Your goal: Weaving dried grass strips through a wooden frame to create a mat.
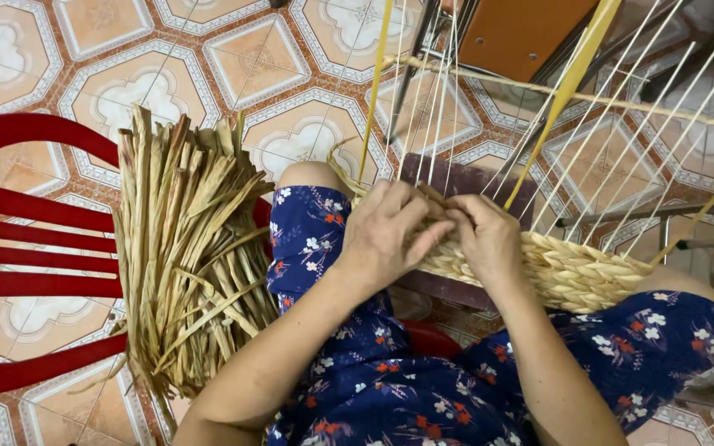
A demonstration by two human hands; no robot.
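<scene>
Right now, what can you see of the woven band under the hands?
The woven band is pale straw-coloured, plaited from thick twisted fibre in rows. It curves across the lap from the left knee toward the right. Thin upright strands rise from its top edge. Both hands, left and right, press on its near end.

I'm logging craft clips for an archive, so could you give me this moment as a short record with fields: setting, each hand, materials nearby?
setting: a seated person, patterned floor tiles below
left hand: the left hand presses on the woven band, fingers curled over its edge
right hand: the right hand grips the same edge, touching the left
band: plaited from pale straw, lying across the lap
strands: thin upright strands rise from the band
supply: a bundle of dried straw lies on a red chair at the person's left
</scene>
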